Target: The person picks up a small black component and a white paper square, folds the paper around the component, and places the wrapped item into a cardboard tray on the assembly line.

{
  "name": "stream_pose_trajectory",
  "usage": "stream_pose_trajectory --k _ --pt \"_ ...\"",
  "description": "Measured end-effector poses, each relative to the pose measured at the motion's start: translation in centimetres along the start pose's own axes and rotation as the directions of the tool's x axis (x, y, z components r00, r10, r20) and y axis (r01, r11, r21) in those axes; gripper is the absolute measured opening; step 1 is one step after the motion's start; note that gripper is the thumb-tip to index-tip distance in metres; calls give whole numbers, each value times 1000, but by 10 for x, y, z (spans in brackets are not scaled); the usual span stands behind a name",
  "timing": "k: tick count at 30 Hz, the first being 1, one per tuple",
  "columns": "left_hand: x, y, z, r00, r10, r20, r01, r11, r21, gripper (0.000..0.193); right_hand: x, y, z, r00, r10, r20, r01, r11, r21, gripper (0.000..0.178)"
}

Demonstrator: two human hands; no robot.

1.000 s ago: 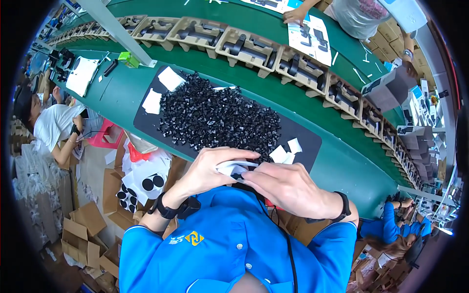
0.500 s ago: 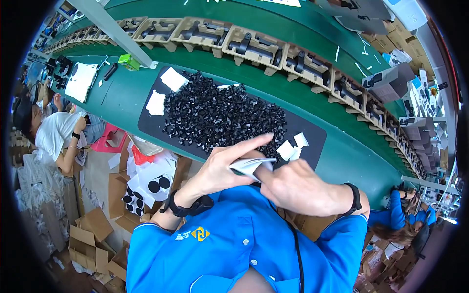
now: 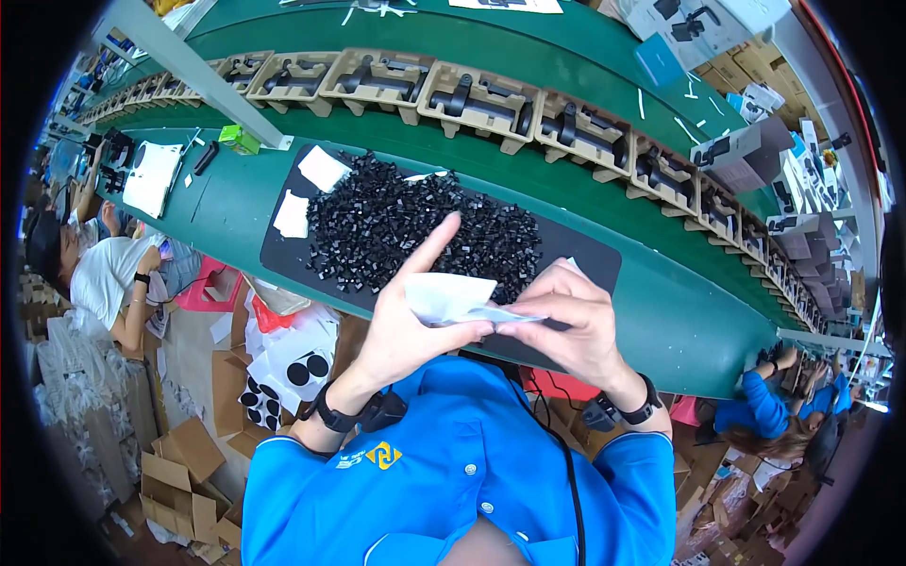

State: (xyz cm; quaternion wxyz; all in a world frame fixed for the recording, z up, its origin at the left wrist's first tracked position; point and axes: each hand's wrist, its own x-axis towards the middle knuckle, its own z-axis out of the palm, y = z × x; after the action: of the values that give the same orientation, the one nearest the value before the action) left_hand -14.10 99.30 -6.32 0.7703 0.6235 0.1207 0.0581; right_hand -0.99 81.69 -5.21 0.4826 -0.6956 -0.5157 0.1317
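Observation:
A small white bag (image 3: 451, 295) is held between my two hands, above the front edge of a dark mat. My left hand (image 3: 392, 330) pinches its left side and lower edge, with the index finger pointing up and away from it. My right hand (image 3: 578, 321) grips the right end between thumb and bent fingers. Whether anything is inside the bag cannot be seen. Just beyond my hands, a heap of small black plastic parts (image 3: 406, 222) covers much of the dark mat (image 3: 593, 253). Two flat white packets (image 3: 324, 169) lie at the mat's left end.
Moulded pulp trays (image 3: 481, 106) holding black parts stand in a row along the green conveyor behind the mat. A grey post (image 3: 222, 94) rises at the left near a small green box (image 3: 240, 140). Cardboard boxes (image 3: 175, 486) are on the floor; co-workers (image 3: 113, 274) sit at both sides.
My right fingers have come out of the bag's mouth and now pinch its right end. The bag has turned flatter, and my left index finger points farther upward.

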Motion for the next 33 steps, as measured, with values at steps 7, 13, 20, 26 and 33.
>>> stream_pose_trajectory --k 7,13,20,26,33 --pt "10 -12 33 990 -139 -4 132 952 -276 60 -27 13 -15 979 -193 -67 163 935 -314 34" --pt "28 -11 55 946 -318 61 302 797 -524 41 -44 21 -42 919 -383 94 342 656 -673 44" --pt "40 -21 92 966 -258 30 259 963 -71 41 -68 11 -66 992 48 -113 -84 936 -343 37" --pt "43 -19 118 953 -291 89 290 957 18 43 -93 38 -76 934 355 -32 -343 920 187 24" --pt "40 -27 131 979 -203 32 203 979 -23 45 -109 45 -56 942 173 -288 -125 976 179 14"
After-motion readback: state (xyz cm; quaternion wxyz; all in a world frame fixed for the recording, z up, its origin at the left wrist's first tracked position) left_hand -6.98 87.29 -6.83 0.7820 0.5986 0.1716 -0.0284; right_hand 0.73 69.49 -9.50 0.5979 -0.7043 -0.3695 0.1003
